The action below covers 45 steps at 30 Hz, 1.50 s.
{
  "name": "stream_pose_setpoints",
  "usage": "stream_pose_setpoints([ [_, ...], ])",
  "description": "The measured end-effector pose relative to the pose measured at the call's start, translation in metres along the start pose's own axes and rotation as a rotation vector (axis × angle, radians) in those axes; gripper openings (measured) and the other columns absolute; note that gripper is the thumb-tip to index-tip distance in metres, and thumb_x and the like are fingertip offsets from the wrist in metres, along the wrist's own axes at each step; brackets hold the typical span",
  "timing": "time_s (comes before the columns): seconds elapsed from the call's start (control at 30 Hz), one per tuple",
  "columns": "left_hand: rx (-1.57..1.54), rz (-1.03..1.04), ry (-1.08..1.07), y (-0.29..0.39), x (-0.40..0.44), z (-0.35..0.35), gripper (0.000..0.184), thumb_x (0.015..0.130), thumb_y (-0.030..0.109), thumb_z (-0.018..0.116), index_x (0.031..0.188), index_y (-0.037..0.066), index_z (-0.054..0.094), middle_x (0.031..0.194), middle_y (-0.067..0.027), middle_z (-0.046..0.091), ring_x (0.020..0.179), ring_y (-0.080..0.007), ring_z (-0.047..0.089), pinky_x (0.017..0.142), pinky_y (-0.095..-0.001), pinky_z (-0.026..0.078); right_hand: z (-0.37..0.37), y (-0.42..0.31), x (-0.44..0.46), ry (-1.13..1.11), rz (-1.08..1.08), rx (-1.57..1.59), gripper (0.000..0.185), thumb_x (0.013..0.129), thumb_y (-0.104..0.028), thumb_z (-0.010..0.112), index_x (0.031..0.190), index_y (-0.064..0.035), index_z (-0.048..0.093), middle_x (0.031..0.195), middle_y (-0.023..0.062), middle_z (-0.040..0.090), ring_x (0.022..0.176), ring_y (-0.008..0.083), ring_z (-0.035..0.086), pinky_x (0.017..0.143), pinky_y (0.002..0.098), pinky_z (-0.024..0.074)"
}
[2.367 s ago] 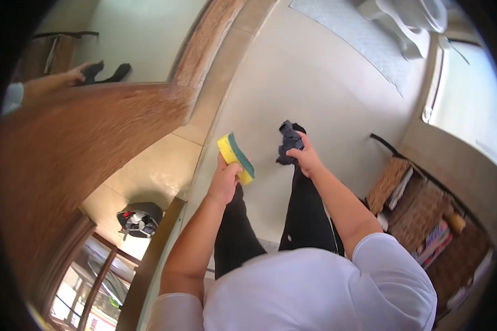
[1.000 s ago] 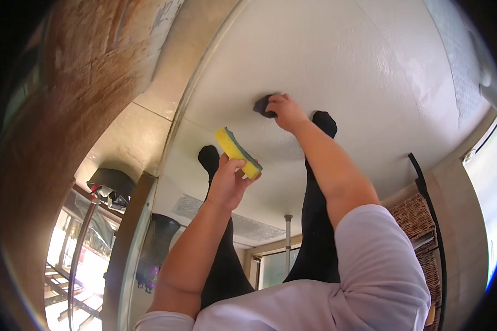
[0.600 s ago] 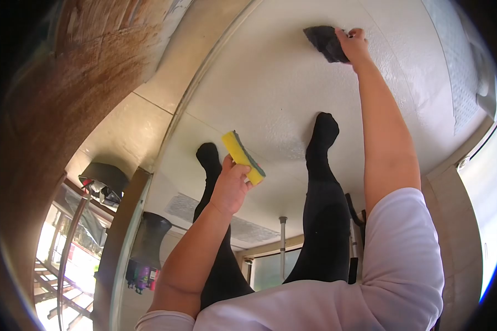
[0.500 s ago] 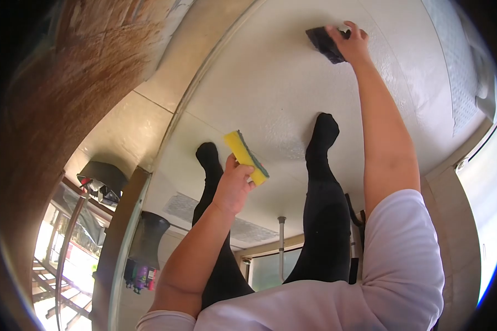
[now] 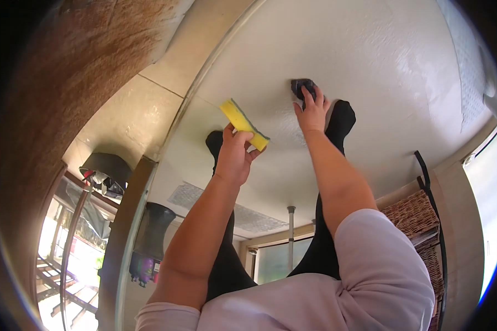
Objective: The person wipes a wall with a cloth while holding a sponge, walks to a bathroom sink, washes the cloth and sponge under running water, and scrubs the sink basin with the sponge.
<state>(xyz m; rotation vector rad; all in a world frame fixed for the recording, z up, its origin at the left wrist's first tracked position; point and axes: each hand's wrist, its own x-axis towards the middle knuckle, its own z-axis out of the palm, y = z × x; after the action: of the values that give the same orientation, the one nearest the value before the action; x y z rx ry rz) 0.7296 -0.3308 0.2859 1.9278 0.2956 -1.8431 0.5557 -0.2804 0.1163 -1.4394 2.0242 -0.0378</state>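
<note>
My left hand (image 5: 235, 157) is closed around a yellow sponge (image 5: 240, 120) with a dark green scouring side, held up off the white surface. Lower and flat against that white surface (image 5: 259, 66), my right hand (image 5: 315, 115) presses a crumpled dark cloth (image 5: 302, 88) under its fingertips. The cloth's exact kind is hard to make out. One black-socked foot (image 5: 343, 115) is just right of my right hand, and the other foot (image 5: 214, 140) is partly hidden behind my left hand. Faint wet streaks shine on the white surface.
A raised edge (image 5: 185, 102) borders the white surface, with beige tiles (image 5: 124, 121) beyond it. At left are a black bin-like container (image 5: 107, 168) and a dark grey container (image 5: 156, 229). Wicker baskets (image 5: 411, 215) stand at right, and a grey patterned strip (image 5: 226, 208) lies behind my legs.
My right hand has drawn the dark cloth back toward me and to the left. My left hand has moved slightly up with the sponge. The wicker baskets have come into view.
</note>
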Motion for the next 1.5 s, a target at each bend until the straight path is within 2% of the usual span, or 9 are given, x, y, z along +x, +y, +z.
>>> stream_pose_setpoints([
  [0.13,0.009,-0.026,-0.038,-0.002,-0.003,-0.020,0.039,0.078,0.007,0.041,0.115,0.010,0.031,0.106,-0.0092,0.045,0.096,-0.0228,0.050,0.080,-0.0420,0.046,0.031,-0.052,-0.015,0.119,0.404,0.199,0.068,0.062,-0.024,0.075,0.122,-0.0230,0.043,0.132,0.0175,0.027,0.116,0.0398,0.027,0.095,0.0474,0.0289],
  [0.33,-0.020,-0.071,-0.072,-0.003,-0.011,-0.057,0.040,0.078,0.005,0.040,0.117,0.009,0.031,0.109,-0.0098,0.045,0.097,-0.0241,0.050,0.081,-0.0429,0.045,0.054,-0.132,-0.012,-0.003,0.356,0.308,0.062,0.066,-0.021,0.071,0.121,-0.0231,0.043,0.134,0.0090,0.027,0.118,0.0393,0.026,0.095,0.0460,0.0323],
  [0.47,-0.066,-0.039,-0.059,-0.003,-0.013,-0.073,0.039,0.077,0.004,0.041,0.115,0.009,0.034,0.108,-0.0101,0.045,0.098,-0.0248,0.050,0.081,-0.0442,0.044,0.054,-0.120,0.004,-0.208,-0.340,-0.067,0.039,0.075,-0.009,0.054,0.110,-0.0254,0.054,0.129,-0.0075,0.034,0.114,0.0297,0.034,0.088,0.0395,0.0409],
  [0.57,-0.083,-0.031,-0.043,0.000,-0.016,-0.077,0.038,0.076,0.004,0.042,0.113,0.010,0.036,0.106,-0.0104,0.046,0.098,-0.0252,0.050,0.080,-0.0449,0.044,0.031,-0.099,0.019,-0.500,-0.793,-0.353,0.034,0.075,-0.009,0.053,0.105,-0.0250,0.057,0.127,-0.0078,0.036,0.115,0.0265,0.034,0.086,0.0371,0.0435],
  [0.7,-0.114,-0.028,-0.074,0.000,-0.018,-0.092,0.036,0.077,0.004,0.043,0.112,0.010,0.037,0.104,-0.0107,0.047,0.099,-0.0251,0.050,0.080,-0.0445,0.045,0.030,-0.069,0.008,-0.660,-0.863,-0.448,0.026,0.075,-0.008,0.052,0.094,-0.0222,0.062,0.124,-0.0083,0.039,0.116,0.0249,0.033,0.085,0.0360,0.0457],
  [0.9,-0.082,0.027,-0.062,0.013,-0.040,-0.105,0.035,0.078,0.007,0.044,0.112,0.011,0.036,0.103,-0.0098,0.047,0.099,-0.0241,0.051,0.080,-0.0429,0.047,0.031,-0.006,-0.038,-0.893,-0.265,-0.290,0.028,0.064,-0.003,0.063,0.087,-0.0189,0.064,0.101,-0.0001,0.055,0.094,0.0230,0.053,0.074,0.0312,0.0474],
  [1.1,-0.131,0.046,-0.096,0.020,-0.085,-0.104,0.035,0.078,0.009,0.045,0.112,0.010,0.039,0.104,-0.0089,0.050,0.100,-0.0251,0.052,0.081,-0.0429,0.047,-0.060,-0.053,-0.101,-1.584,0.496,0.781,0.032,0.065,0.000,0.062,0.096,-0.0066,0.059,0.082,0.0071,0.057,0.072,0.0156,0.057,0.059,0.0284,0.0483],
  [1.3,-0.230,0.100,-0.183,0.037,-0.175,-0.102,0.035,0.076,0.010,0.044,0.111,0.012,0.041,0.106,-0.0091,0.051,0.102,-0.0269,0.052,0.081,-0.0437,0.047,-0.171,-0.118,-0.152,-1.775,0.522,1.270,0.034,0.066,0.002,0.062,0.098,-0.0030,0.054,0.086,0.0086,0.057,0.071,0.0181,0.059,0.059,0.0294,0.0510],
  [1.5,-0.254,0.290,-0.212,0.051,-0.325,-0.105,0.031,0.077,0.011,0.042,0.108,0.006,0.045,0.106,-0.0135,0.054,0.103,-0.0283,0.052,0.084,-0.0445,0.045,-0.343,-0.155,-0.156,-1.617,0.365,1.356,0.038,0.063,0.005,0.062,0.099,-0.0042,0.052,0.089,0.0104,0.057,0.075,0.0223,0.060,0.064,0.0353,0.0527],
])
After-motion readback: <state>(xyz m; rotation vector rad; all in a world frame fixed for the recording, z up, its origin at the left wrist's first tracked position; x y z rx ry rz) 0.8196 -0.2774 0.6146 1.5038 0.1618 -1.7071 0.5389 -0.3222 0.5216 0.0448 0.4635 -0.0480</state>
